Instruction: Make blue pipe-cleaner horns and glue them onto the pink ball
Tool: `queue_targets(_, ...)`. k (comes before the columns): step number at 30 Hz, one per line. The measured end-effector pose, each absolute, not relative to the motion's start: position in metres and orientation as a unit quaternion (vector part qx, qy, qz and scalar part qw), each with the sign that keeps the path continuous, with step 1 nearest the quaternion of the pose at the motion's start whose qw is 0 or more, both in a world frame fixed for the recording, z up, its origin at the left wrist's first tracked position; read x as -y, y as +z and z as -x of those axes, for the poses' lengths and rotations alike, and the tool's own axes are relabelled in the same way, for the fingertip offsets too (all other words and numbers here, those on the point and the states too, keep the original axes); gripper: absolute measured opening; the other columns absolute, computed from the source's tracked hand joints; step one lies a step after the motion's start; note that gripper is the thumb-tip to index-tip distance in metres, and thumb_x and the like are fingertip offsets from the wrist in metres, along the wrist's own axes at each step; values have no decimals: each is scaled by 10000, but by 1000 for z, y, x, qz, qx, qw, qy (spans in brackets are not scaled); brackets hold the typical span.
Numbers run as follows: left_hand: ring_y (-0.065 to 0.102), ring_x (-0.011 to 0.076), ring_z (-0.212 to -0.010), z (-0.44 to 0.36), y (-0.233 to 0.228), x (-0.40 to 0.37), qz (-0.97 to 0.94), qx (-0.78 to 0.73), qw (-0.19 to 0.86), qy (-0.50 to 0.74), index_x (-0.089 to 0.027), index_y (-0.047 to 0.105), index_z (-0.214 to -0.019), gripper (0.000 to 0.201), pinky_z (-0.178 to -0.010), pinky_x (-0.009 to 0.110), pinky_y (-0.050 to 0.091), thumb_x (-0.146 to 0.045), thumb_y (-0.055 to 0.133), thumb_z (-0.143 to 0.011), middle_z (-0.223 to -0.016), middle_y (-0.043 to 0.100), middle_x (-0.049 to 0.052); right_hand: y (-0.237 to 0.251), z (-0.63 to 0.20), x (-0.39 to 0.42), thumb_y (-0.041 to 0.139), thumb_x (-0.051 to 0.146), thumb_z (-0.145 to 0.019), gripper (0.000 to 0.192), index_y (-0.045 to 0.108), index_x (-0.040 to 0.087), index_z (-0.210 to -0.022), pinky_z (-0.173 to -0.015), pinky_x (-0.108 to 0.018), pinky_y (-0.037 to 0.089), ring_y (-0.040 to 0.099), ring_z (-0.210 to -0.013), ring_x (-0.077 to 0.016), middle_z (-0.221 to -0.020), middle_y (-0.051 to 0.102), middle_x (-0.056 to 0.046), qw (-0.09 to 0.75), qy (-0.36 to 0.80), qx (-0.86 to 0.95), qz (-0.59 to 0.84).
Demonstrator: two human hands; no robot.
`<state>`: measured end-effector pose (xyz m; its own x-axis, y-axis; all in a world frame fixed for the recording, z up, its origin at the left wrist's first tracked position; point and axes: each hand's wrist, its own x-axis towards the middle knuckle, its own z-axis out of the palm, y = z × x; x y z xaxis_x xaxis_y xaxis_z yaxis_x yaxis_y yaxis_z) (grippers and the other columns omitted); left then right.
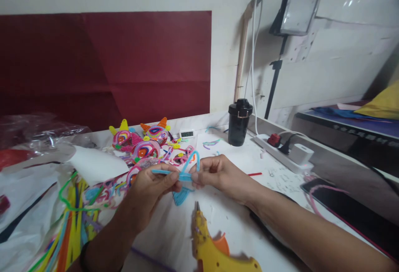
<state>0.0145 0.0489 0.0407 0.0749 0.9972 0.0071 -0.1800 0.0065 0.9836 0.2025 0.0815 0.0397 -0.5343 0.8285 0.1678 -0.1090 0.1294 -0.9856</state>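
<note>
Between my two hands I hold a light blue pipe cleaner [186, 176], bent into a loop that rises above the fingers. My left hand [156, 189] pinches its left part, where a straight end sticks out to the left. On the other side my right hand [215, 175] grips it between thumb and fingertips. Just below the fingers is a blue piece of coiled pipe cleaner [181, 197]; whether it is joined to the held one I cannot tell. A yellow glue gun [207, 238] lies under my hands, nozzle pointing away from me.
Colourful pipe-cleaner figures [146, 149] crowd the back left. Loose pipe cleaners [70, 226] lie in a bundle at left, near clear plastic wrapping [40, 135]. A black cup [239, 122], a power strip [280, 155] and a dark phone [352, 214] stand or lie at right.
</note>
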Motion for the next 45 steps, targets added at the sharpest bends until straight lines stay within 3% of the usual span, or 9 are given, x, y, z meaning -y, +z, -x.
queue_targets(10,558,96,-541,-21,40,-47,-486,-463,549,499,-153,681,-688,195,-552,185,451,-301,792,-629,-531,634,-11,31,-193,-79,727,206,-606,102,654,136,-624,-615,-252,380,498,-583,-103,-595,602,20,421,641,576,283)
queue_targets(15,553,102,-533,-21,42,-45,-489,-458,565,481,-154,669,-689,204,-552,197,450,-312,787,-635,-532,637,-7,32,-194,-79,747,220,-596,131,644,141,-610,-588,-241,357,466,-560,-93,-570,580,35,422,629,584,290)
queue_targets(27,534,92,-535,-22,38,-48,-491,-424,614,449,-124,657,-607,273,-538,191,438,-367,740,-700,-559,622,14,36,-197,-76,767,398,-621,295,605,157,-571,-665,-291,447,564,-617,-141,-569,594,14,394,634,616,251)
queue_targets(38,480,60,-484,-25,32,-46,-463,-411,656,432,-143,578,-669,281,-468,163,373,-363,751,-689,-550,567,-24,37,-198,-73,744,439,-662,328,602,144,-635,-702,-320,477,581,-628,-147,-618,613,-3,371,635,641,222)
queue_targets(42,525,92,-459,-29,30,-48,-485,-450,560,499,-205,531,-786,276,-463,189,402,-337,747,-675,-529,579,-64,32,-199,-78,747,417,-670,287,636,153,-656,-663,-291,460,568,-644,-152,-623,611,1,395,568,671,265)
queue_targets(45,603,138,-527,-31,31,-47,-540,-495,428,530,-206,611,-820,194,-523,228,464,-304,716,-689,-587,650,-33,29,-199,-81,728,425,-693,283,648,154,-679,-657,-284,446,548,-646,-149,-627,603,2,409,541,681,276)
